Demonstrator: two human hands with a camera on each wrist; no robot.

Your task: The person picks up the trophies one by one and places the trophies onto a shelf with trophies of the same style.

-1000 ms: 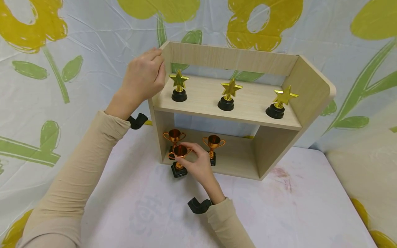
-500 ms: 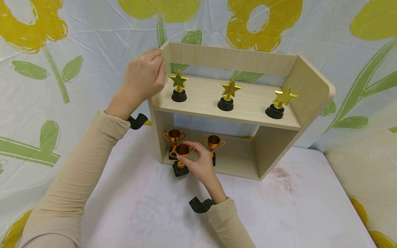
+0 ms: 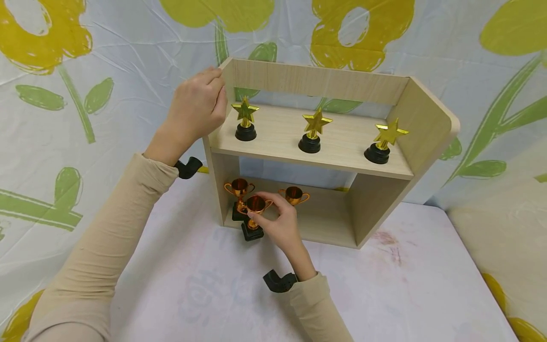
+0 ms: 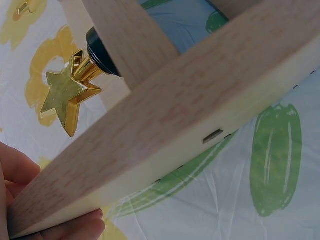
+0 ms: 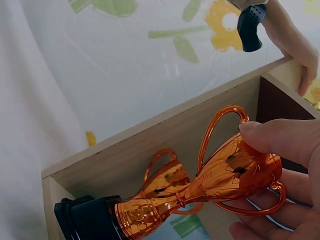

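My left hand (image 3: 198, 104) grips the upper left side panel of a pale wooden shelf (image 3: 376, 223); in the left wrist view its fingers (image 4: 82, 227) wrap the panel's edge. Between thumb and fingers, my right hand (image 3: 279, 221) pinches the cup of a copper-coloured trophy cup (image 5: 235, 175) with two handles and a black base. This trophy is upright in front of the lower compartment, overlapping a second trophy cup (image 3: 239, 186) at the left of that compartment. A third trophy cup (image 3: 295, 195) stands behind my right hand, its base hidden.
On the upper shelf stand three gold star trophies: a left one (image 3: 245, 116), a middle one (image 3: 315, 128) and a right one (image 3: 386, 140). The shelf stands on a white-covered table (image 3: 205, 294). Behind hangs a flower-printed cloth (image 3: 141, 42).
My right hand has carried its trophy cup slightly right and toward the shelf, now covering the base of the third cup. My left hand keeps its place on the panel.
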